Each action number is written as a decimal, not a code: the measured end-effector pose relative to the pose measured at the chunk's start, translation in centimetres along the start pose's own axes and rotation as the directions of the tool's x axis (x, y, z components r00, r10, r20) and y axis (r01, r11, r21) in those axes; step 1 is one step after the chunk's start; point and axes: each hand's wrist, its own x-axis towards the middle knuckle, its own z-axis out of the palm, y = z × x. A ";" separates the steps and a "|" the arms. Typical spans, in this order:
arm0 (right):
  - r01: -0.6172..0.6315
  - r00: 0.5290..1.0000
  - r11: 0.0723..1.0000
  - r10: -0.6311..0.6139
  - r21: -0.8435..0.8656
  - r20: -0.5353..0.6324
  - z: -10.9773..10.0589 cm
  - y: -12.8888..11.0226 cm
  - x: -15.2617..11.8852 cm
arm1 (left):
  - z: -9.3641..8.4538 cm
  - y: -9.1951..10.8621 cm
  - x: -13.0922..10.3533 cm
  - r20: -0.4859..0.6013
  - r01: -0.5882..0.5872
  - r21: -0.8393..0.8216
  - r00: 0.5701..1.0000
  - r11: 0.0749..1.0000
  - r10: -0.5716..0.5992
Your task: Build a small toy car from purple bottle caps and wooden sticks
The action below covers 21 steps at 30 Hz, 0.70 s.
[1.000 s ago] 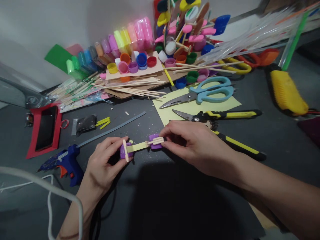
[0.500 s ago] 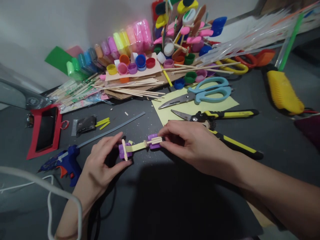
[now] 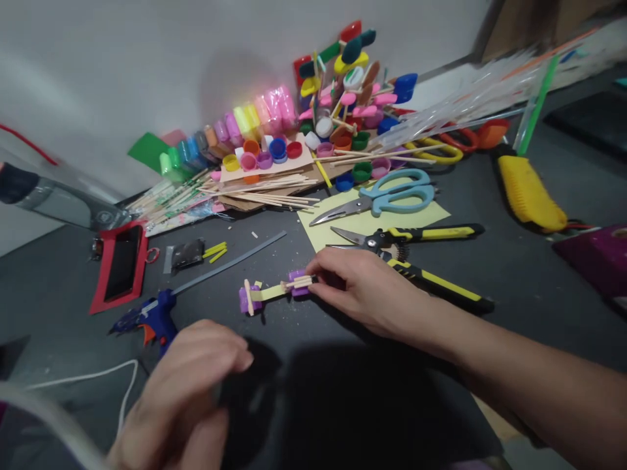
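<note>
A small assembly lies across the middle of the dark table: a purple piece [image 3: 243,300] with a short wooden stick across it, a pale yellow strip [image 3: 274,292], and a second purple piece [image 3: 297,277] topped by short wooden sticks [image 3: 300,282]. At its right end, my right hand [image 3: 357,287] pinches the part with the sticks between thumb and fingers. My left hand [image 3: 191,385] is raised at the lower left, away from the assembly, its fingers curved and apart from the thumb with nothing between them.
Pruning shears [image 3: 431,281] and blue scissors [image 3: 392,196] lie beyond my right hand. A blue glue gun [image 3: 159,320] and a white cable [image 3: 128,391] are at the left. Bottle caps, wooden skewers [image 3: 274,196] and clay packs line the back.
My left hand has let go of the left purple piece and moved down toward me. My right hand still holds the right end. The camera view has shifted.
</note>
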 end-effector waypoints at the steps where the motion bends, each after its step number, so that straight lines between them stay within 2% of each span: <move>1: -0.001 1.000 1.000 0.001 -0.002 -0.003 0.0 0.0 0.0 | 1.0 0.7 -0.3 -0.001 0.096 -0.041 0.995 0.995 -0.096; 2: -0.003 1.000 1.000 0.003 -0.003 -0.005 0.1 0.0 0.0 | 2.1 1.2 -0.6 0.036 0.225 -0.095 0.974 0.970 -0.222; 4: -0.007 1.000 1.000 0.007 -0.004 -0.009 0.2 0.1 0.0 | 4.2 1.9 -1.3 0.239 0.434 -0.272 0.895 0.859 -0.377; 6: -0.009 1.000 1.000 0.009 -0.008 -0.012 0.2 0.1 0.0 | 5.9 1.7 -2.0 0.439 0.607 -0.360 0.780 0.709 -0.445; 7: -0.005 1.000 1.000 0.004 -0.011 -0.012 0.3 0.2 -0.1 | 6.6 1.4 -2.3 0.484 0.654 -0.386 0.744 0.650 -0.461; 8: 0.002 1.000 1.000 -0.002 -0.014 -0.014 0.3 0.2 -0.1 | 7.1 1.0 -2.4 0.486 0.674 -0.410 0.731 0.614 -0.478; 10: 0.014 1.000 1.000 -0.014 -0.017 -0.020 0.4 0.3 -0.1 | 7.8 0.4 -2.3 0.427 0.661 -0.458 0.750 0.594 -0.505; 13: 0.028 0.999 1.000 -0.028 -0.013 -0.034 0.5 0.3 -0.1 | 8.1 0.0 -1.2 0.330 0.604 -0.488 0.796 0.630 -0.507; 17: 0.045 0.998 0.999 -0.045 -0.007 -0.048 0.5 0.3 -0.1 | 8.4 0.0 -0.1 0.350 0.567 -0.465 0.824 0.680 -0.447; 21: 0.067 0.995 0.998 -0.067 -0.009 -0.068 0.6 0.5 -0.1 | 8.9 -0.4 -0.1 0.360 0.543 -0.418 0.835 0.729 -0.416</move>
